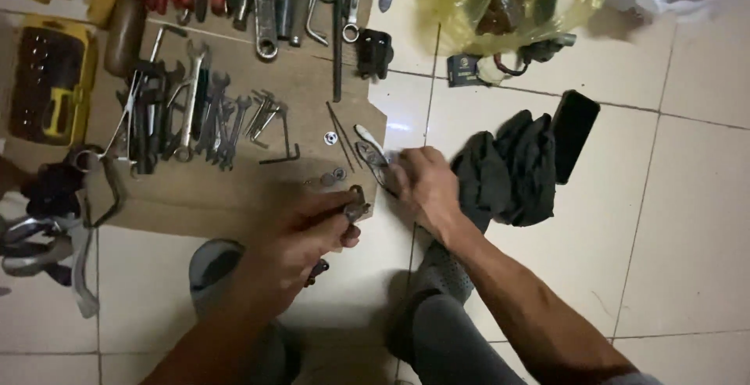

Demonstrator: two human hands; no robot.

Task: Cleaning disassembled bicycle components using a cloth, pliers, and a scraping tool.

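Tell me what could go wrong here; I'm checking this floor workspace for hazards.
The left hand pinches a small metal part; dropped, it could get lost among the washers. The right hand reaches over the pliers, risking a pinch. The dim light makes the thin rods easy to miss.

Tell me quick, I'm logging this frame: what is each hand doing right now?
Left hand: closed around a small metal part.
Right hand: fingers on the pliers lying on the floor; grip unclear.
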